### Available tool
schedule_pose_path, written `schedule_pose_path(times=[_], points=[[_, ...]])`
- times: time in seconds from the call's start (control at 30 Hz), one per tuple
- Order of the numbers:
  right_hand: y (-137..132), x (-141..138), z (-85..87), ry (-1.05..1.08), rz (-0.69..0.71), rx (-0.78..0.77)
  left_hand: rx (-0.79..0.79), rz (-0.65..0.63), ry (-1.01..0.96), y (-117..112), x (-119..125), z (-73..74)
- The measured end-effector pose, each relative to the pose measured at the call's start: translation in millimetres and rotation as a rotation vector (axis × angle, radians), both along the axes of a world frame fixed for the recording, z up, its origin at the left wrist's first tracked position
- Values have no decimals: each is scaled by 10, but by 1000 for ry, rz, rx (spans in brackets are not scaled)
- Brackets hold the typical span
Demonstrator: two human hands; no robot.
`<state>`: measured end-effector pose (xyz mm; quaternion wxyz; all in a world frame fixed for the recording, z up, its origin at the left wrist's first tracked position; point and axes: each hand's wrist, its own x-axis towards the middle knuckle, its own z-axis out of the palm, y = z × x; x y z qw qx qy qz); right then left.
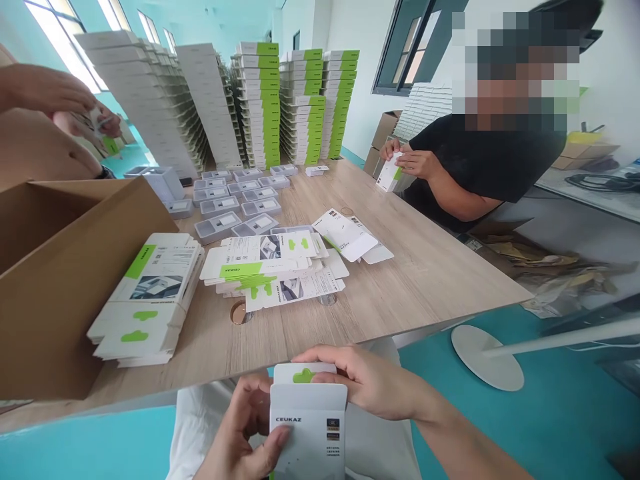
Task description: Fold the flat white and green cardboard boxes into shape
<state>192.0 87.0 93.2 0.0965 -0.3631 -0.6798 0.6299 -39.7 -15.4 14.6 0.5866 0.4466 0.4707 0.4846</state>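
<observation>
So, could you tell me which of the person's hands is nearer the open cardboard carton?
Left. The left hand is below and right of the cardboard carton; the right hand is farther right.

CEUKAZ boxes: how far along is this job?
Done, it seems: the tall stacks of boxes beyond the table. In hand: one CEUKAZ box, held by the left hand and right hand. Left: the flat printed cartons and grey trays lying on the table.
</observation>
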Motion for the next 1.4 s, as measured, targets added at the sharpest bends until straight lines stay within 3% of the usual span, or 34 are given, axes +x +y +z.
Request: schedule_pose_path(times=[0.3,0.4,0.5,0.73,0.93,1.1,1.2,1.3,1.4], points=[[68,-45,68,-169,14,87,102,-100,66,96,47,22],[163,-104,138,-212,91,163,247,-163,145,115,38,-47],[214,-158,198,-246,175,200,413,-118,194,95,-5,-93],[158,-218,261,-299,231,229,812,-203,370,44,-157,-47],[49,-245,306,-286,218,255,720,-222,429,-43,-140,47],[3,-235,244,-232,203,322,612,-439,569,139,-159,402],[27,-205,227,-176,193,246,537,-583,677,244,-174,593],[72,-134,250,-120,179,165,529,-606,721,266,-179,636],[105,-40,294,-108,211,165,567,-563,680,245,-175,582]])
